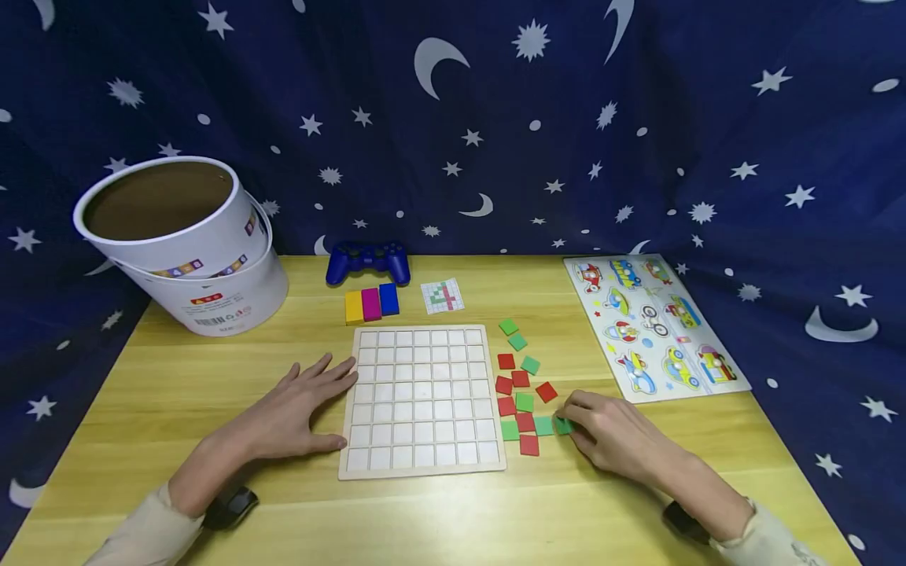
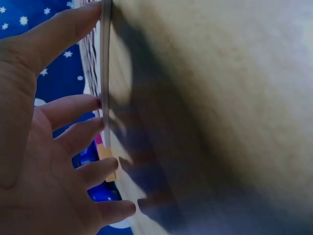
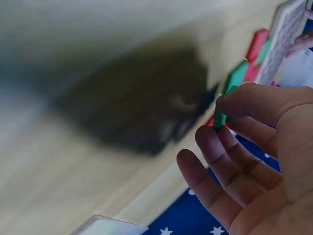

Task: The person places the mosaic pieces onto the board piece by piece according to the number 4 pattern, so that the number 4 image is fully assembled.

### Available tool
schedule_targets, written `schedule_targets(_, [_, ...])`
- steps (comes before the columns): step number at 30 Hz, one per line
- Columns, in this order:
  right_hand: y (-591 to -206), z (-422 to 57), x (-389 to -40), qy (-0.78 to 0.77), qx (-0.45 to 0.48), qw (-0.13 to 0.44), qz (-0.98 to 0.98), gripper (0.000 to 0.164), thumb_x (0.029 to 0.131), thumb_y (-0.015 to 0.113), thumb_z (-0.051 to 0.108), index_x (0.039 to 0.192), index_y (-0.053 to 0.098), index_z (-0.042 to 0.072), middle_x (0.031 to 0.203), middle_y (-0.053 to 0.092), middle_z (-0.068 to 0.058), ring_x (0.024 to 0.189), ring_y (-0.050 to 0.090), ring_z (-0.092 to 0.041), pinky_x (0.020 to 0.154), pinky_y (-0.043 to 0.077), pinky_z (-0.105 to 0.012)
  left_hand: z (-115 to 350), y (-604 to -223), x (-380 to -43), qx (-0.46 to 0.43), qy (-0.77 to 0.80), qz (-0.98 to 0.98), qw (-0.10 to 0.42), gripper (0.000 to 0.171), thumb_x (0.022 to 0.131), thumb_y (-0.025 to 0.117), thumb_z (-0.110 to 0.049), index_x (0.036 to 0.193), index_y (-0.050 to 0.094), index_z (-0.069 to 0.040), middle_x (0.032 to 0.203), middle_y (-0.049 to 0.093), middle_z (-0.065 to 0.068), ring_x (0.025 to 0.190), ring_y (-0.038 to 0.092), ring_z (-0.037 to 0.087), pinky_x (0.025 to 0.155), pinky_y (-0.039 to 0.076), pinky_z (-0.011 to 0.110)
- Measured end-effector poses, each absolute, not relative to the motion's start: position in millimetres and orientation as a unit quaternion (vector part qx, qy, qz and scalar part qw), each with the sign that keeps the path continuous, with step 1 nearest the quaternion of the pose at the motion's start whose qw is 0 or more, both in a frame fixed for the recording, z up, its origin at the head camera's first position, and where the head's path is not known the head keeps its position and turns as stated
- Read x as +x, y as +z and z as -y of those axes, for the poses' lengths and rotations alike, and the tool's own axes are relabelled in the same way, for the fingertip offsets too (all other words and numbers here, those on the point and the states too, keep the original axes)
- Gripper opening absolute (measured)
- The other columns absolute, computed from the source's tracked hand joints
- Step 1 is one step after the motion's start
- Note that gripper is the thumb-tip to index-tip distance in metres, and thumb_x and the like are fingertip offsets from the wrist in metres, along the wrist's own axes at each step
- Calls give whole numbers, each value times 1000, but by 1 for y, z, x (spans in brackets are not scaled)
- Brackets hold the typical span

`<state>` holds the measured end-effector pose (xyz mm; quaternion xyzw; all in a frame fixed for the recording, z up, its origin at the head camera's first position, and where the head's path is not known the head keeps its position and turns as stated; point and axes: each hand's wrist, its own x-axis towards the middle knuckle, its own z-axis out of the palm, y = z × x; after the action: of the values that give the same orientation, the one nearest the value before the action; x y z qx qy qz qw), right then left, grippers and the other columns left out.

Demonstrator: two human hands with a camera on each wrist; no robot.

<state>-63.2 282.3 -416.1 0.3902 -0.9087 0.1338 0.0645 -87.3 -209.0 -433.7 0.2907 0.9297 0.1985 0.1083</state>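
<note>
A wooden grid board (image 1: 423, 401) with white squares lies on the table. My left hand (image 1: 300, 409) rests at its left edge, fingers spread and straight, thumb and fingertips touching the frame; the left wrist view shows the same hand (image 2: 63, 147). Right of the board, my right hand (image 1: 612, 432) pinches a green square tile (image 1: 562, 426) between thumb and fingers. In the right wrist view that tile (image 3: 219, 117) stands tilted in the pinch. Scattered between board and hand are several loose tiles, among them a red tile (image 1: 546, 391) and a green tile (image 1: 509, 326).
Behind the board lie a pattern card (image 1: 442, 296), yellow, magenta and blue blocks (image 1: 371, 305) and a blue game controller (image 1: 368, 262). A white bucket (image 1: 212, 291) stands at the back left. A vehicle puzzle board (image 1: 658, 330) lies at right. A starry cloth (image 1: 453, 157) hangs behind.
</note>
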Motion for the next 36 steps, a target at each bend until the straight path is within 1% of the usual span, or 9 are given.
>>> schedule_targets(3, [-409,-279,-65,147,372,56,915,26,74,78,-1,98,74,7,93,63,5,69,53,-2,56,50,-21,208,-432,-90,284,197,-931,116,94,78,78,-59,153,43,-16,164,25,2,150,15,39,110,11,74])
schedule_targets(6, [-403,-272,-69,160,358,53,918,26,75,79,2,99,75,9,93,62,6,66,50,-1,55,46,-19,208,-431,-90,278,204,-931,122,94,76,79,-60,152,46,-15,164,24,4,150,15,39,110,12,74])
schedule_targets(11, [-401,-252,-82,180,354,77,915,25,77,81,7,101,76,10,95,64,6,68,54,-6,56,46,-20,207,-428,-92,264,217,-930,137,95,72,83,-59,148,50,-12,163,27,4,149,17,40,109,12,75])
schedule_targets(15, [-401,-233,-95,201,355,82,909,23,80,79,8,103,76,10,96,64,5,66,54,-7,55,45,-20,205,-428,-94,258,227,-928,141,94,71,85,-55,147,51,-12,163,28,4,149,17,40,108,11,75])
schedule_targets(18, [-402,-219,-106,217,360,72,905,24,82,77,8,106,75,9,97,64,4,68,53,-5,56,45,-19,205,-429,-95,257,241,-925,143,93,71,87,-50,147,51,-11,163,27,4,149,16,41,108,10,76])
schedule_targets(23, [-404,-202,-121,229,371,56,898,25,83,79,8,107,74,7,98,64,1,71,55,-5,60,48,-20,205,-431,-94,253,262,-919,152,93,70,89,-46,147,51,-10,163,27,5,149,13,41,107,7,77])
schedule_targets(27, [-404,-192,-131,233,368,57,898,25,83,79,7,107,74,6,94,63,1,69,55,-7,58,47,-21,203,-432,-95,259,262,-917,154,93,71,88,-46,149,50,-12,164,25,3,150,11,41,107,6,77])
schedule_targets(31, [-403,-184,-143,236,367,56,898,25,84,77,6,109,74,4,94,64,-1,67,56,-9,57,47,-23,201,-431,-96,257,265,-916,159,93,72,88,-45,150,48,-13,164,24,1,150,10,39,107,4,77])
schedule_targets(36, [-403,-172,-160,226,372,42,899,23,85,76,7,108,75,5,98,65,-2,64,55,-11,56,46,-23,203,-432,-96,248,268,-917,162,93,71,89,-44,149,49,-13,164,25,2,150,10,40,107,4,77])
